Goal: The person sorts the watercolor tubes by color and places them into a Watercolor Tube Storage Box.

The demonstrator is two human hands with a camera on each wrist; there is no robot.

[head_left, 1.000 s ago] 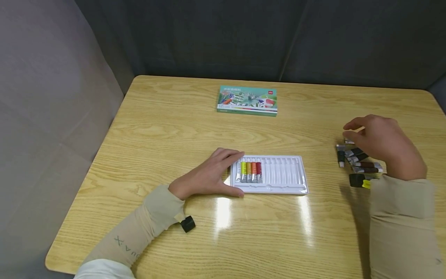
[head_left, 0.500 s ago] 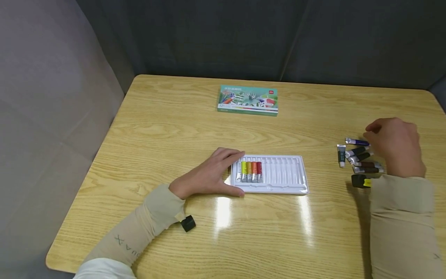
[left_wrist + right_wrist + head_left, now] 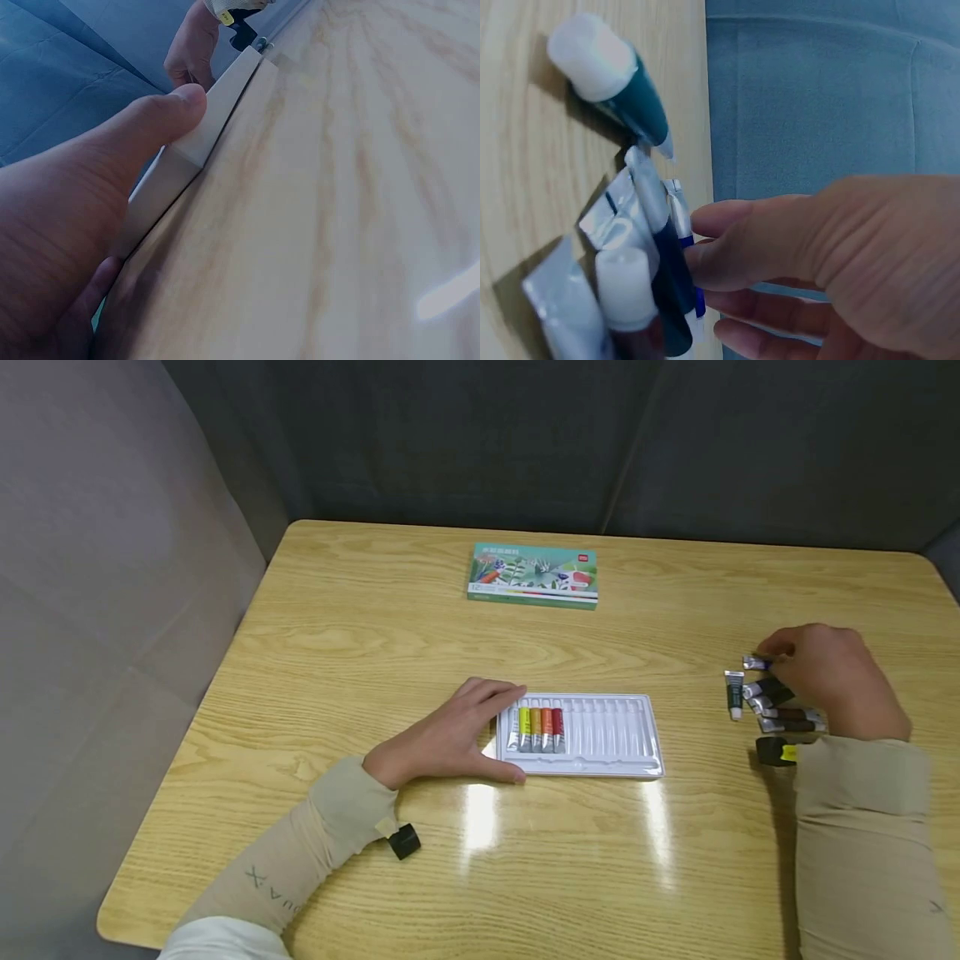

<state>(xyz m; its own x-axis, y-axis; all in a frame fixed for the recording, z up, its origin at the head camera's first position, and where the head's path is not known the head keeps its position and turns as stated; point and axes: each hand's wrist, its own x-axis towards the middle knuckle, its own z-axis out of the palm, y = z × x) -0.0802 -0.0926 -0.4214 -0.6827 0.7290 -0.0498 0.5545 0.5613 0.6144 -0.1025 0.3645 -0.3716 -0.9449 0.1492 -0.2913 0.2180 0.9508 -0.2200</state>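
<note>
My left hand (image 3: 453,739) grips the left end of a white plastic tray (image 3: 611,766), thumb on the near edge and fingers at the far edge. A white tube and several yellow-to-red paint tubes (image 3: 547,731) lie side by side in the tray's left slots. At the right, my right hand (image 3: 832,668) pinches a blue paint tube (image 3: 686,241) between thumb and index finger; its silver end sticks out in the head view. Close by lie a dark green tube (image 3: 734,695), darker tubes (image 3: 767,693) and brown tubes (image 3: 792,721).
A flat teal box (image 3: 532,577) with printed plants lies towards the back of the wooden table (image 3: 360,635). Dark curtain (image 3: 480,443) hangs behind the table's far edge, and grey cloth (image 3: 127,610) hangs at the left.
The right hand moved right past the blue tube, uncovering it, then came back left and took hold of it. The left hand and the tray stay where they were.
</note>
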